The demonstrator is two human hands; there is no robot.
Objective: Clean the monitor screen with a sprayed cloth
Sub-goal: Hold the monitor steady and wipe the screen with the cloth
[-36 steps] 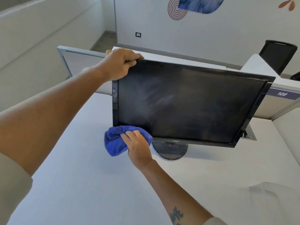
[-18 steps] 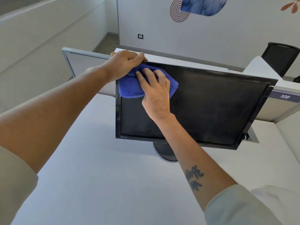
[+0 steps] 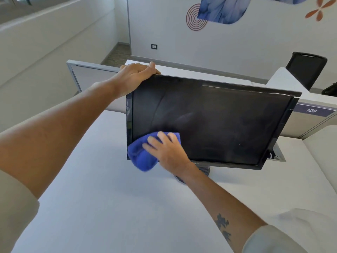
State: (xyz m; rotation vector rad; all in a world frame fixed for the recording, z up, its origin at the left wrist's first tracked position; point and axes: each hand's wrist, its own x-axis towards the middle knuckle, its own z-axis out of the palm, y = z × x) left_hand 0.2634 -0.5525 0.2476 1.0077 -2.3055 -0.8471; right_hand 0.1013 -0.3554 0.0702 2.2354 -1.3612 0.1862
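- Nearest, the white desk (image 3: 113, 207) fills the foreground, and both bare forearms reach over it; the right forearm bears a dark tattoo (image 3: 222, 227), too blurred to make out.
- Next, the right hand (image 3: 168, 152) presses the blue cloth (image 3: 141, 155) flat against the lower left corner of the monitor (image 3: 209, 121), fingers spread and almost straight over the bunched fabric, which spills past the bottom bezel.
- Below the bottom bezel, part of the round stand (image 3: 202, 170) shows behind the right wrist.
- Higher up, the left hand (image 3: 135, 77) grips the monitor's upper left corner, fingers curled over the top edge, apparently steadying the tilted panel.
- By my reading, the wipe is under way but far from done: curved smears show on the left half of the screen (image 3: 228, 128), and the middle and right look hazy and seemingly untouched.
- On the bottom bezel, a small logo sits beside the right wrist, half hidden and not readable.
- Farther right, a desk partition (image 3: 313, 111) carries a dark strip printed "109".
- Farthest off, a black chair (image 3: 306, 70) stands at the right, and the wall carries a socket plate (image 3: 154, 46) and coloured decals (image 3: 218, 11) without legible writing.
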